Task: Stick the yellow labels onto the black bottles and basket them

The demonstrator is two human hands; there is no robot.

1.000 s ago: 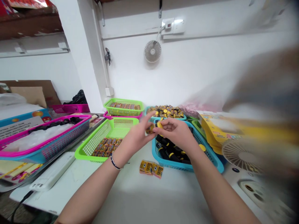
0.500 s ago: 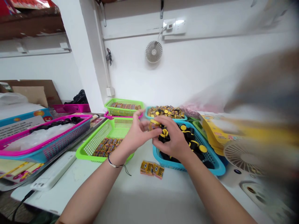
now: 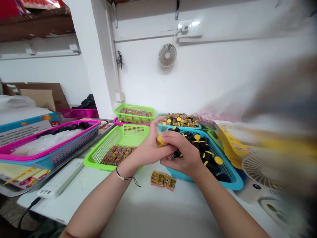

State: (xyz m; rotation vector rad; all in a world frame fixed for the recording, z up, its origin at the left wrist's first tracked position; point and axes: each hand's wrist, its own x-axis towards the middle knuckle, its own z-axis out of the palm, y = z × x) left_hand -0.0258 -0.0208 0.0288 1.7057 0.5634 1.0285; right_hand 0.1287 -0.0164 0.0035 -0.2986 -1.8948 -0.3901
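My left hand (image 3: 151,147) and my right hand (image 3: 184,150) meet above the table, both closed on one small yellow-capped canister (image 3: 160,141). Its yellow end shows between the fingers, while most of its body is hidden. Just below the hands lie two small stacks of printed gold labels (image 3: 157,178). A blue basket (image 3: 236,185) beside my right hand holds many black canisters with yellow ends (image 3: 208,155). On the left, a green basket (image 3: 92,162) has rows of label-wrapped canisters (image 3: 119,155) in its near part.
Behind stand a second green basket (image 3: 117,116) and a smaller blue basket of wrapped canisters (image 3: 180,119). To the left are a pink-rimmed basket (image 3: 94,124) and a white power strip (image 3: 61,180). A desk fan (image 3: 259,168), a phone (image 3: 277,210) and yellow packaging (image 3: 230,138) are at right.
My hands have drawn closer together around the canister, whose yellow end now faces me more. The whole view has shifted slightly; baskets and label stacks stay put.
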